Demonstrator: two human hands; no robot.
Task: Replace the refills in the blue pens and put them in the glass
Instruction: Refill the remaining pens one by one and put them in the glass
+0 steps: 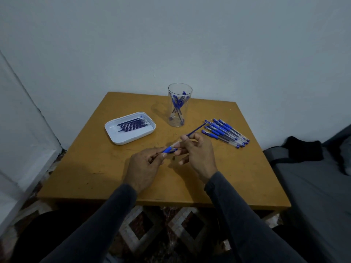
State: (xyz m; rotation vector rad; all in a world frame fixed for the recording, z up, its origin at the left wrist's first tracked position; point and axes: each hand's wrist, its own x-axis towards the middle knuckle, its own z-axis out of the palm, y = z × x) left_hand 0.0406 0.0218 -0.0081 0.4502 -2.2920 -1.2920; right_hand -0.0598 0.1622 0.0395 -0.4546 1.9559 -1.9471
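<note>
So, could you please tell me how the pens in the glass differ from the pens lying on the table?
The pens in the glass stand leaning and crossed inside the glass; the pens on the table lie flat, side by side. The glass bunch looks smaller than the table row. Both are blue with clear barrels.

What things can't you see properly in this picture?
Head view only:
- Pen barrel: mostly hidden by the left hand and right hand.
- Refills in the white tray: too small to count.
- Pens in the glass: overlapping, number unclear.
</note>
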